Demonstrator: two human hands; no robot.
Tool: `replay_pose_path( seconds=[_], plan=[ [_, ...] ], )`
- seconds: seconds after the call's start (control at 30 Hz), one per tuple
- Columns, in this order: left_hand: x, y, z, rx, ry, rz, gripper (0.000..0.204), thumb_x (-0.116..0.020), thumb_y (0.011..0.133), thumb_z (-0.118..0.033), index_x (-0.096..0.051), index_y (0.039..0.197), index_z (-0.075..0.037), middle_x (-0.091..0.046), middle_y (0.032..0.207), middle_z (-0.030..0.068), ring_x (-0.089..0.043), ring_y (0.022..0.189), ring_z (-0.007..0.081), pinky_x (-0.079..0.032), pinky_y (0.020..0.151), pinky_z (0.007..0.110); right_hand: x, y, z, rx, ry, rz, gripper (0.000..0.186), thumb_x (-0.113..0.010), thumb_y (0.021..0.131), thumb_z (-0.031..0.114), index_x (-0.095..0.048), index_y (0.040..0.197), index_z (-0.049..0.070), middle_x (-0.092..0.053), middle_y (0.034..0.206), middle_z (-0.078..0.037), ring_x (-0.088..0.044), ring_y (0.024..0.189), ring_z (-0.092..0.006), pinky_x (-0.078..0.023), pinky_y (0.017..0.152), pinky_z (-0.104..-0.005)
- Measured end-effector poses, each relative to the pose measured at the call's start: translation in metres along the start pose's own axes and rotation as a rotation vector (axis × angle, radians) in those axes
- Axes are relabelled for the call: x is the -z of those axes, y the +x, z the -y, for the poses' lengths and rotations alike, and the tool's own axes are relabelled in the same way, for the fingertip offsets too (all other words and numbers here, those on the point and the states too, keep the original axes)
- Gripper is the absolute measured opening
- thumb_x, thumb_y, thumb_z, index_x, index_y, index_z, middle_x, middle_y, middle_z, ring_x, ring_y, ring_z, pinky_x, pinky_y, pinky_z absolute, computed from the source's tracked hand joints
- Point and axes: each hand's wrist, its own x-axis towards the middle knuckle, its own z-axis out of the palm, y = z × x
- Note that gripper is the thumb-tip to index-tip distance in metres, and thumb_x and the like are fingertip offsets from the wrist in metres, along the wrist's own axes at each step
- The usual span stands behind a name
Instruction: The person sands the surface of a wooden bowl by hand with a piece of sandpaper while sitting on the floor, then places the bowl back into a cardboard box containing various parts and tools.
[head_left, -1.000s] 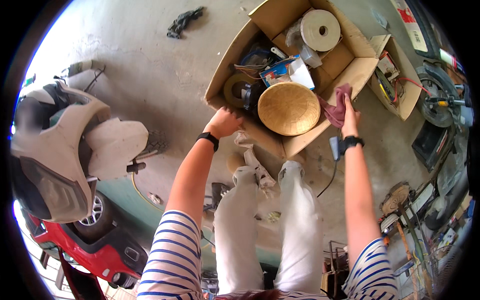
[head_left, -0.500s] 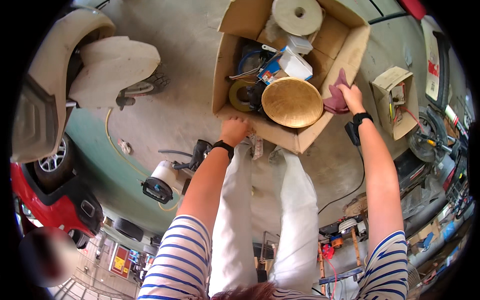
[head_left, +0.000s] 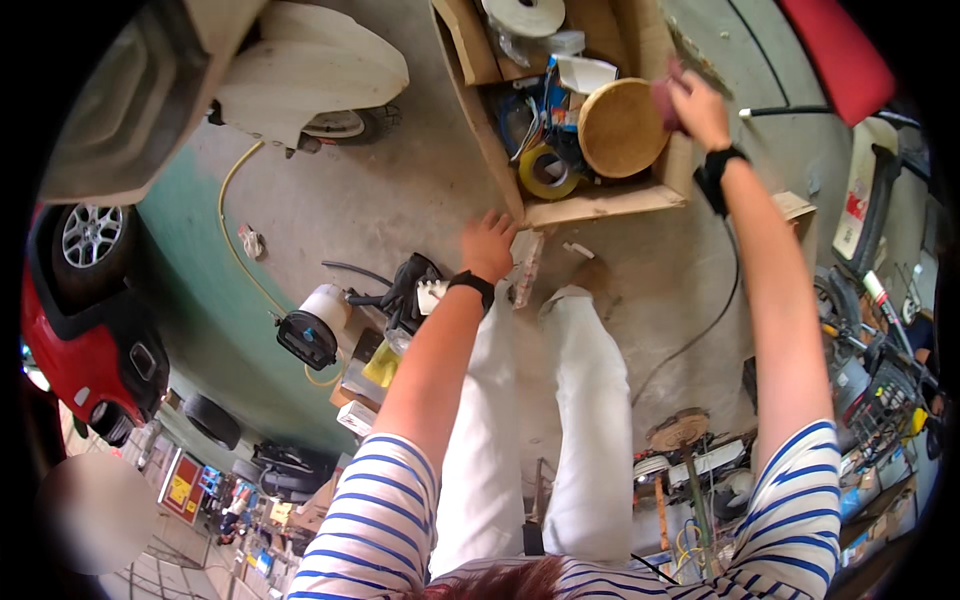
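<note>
My right hand [head_left: 699, 108] is closed around a maroon cloth [head_left: 664, 104] at the right side of an open cardboard box [head_left: 606, 207]. Just left of the cloth, inside the box, a round woven basket [head_left: 622, 128] stands tilted. At the box's near left corner is my left hand [head_left: 488, 246], its fingers spread and slightly blurred; it holds nothing, and whether it touches the cardboard I cannot tell. Also in the box are a roll of yellow tape [head_left: 549, 186], a blue and white carton [head_left: 585, 73] and a large white roll [head_left: 527, 14].
A white scooter [head_left: 310, 60] stands at the far left, with a red car [head_left: 90, 310] below it. A white and black canister [head_left: 308, 338] and a yellow hose [head_left: 228, 205] lie left of my legs. Parts and tools clutter the right [head_left: 880, 400].
The box has turned and sits farther up in the picture. My right hand has moved up with the maroon cloth. My left hand's fingers are more spread.
</note>
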Motion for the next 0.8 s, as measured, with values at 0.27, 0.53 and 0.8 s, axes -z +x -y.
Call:
replay_pose_path(
  seconds=[0.27, 0.53, 0.8],
  plan=[
    [0.088, -0.148, -0.026, 0.215, -0.485, 0.131, 0.043, -0.045, 0.074, -0.015, -0.05, 0.117, -0.013, -0.058, 0.106, 0.0137, -0.057, 0.095, 0.0322, -0.046, 0.077, 0.044, 0.167, -0.213, 0.049, -0.113, 0.189, 0.035, 0.027, -0.056, 0.079, 0.023, -0.061, 0.101, 0.009, -0.061, 0.086, -0.02, -0.058, 0.081, -0.0385, -0.047, 0.069, -0.0417],
    [0.133, -0.33, -0.066, 0.801, -0.643, -0.112, 0.032, -0.043, 0.081, -0.02, -0.056, 0.107, -0.008, -0.061, 0.095, 0.0201, -0.057, 0.091, 0.035, -0.045, 0.078, 0.041, 0.303, -0.289, 0.028, -0.346, 0.626, -0.229, 0.042, -0.049, 0.09, 0.031, -0.059, 0.099, -0.009, -0.064, 0.094, -0.014, -0.059, 0.086, -0.018, -0.044, 0.076, -0.0317],
    [0.074, -0.398, -0.268, 1.144, -1.371, 0.063, 0.039, -0.045, 0.078, -0.022, -0.054, 0.114, -0.007, -0.062, 0.093, 0.0123, -0.061, 0.071, 0.0247, -0.048, 0.065, 0.036, 0.414, -0.246, -0.003, -0.137, 0.467, 0.094, 0.055, -0.046, 0.088, 0.044, -0.056, 0.092, -0.01, -0.062, 0.081, -0.024, -0.061, 0.078, -0.026, -0.044, 0.07, -0.0358]
  ],
)
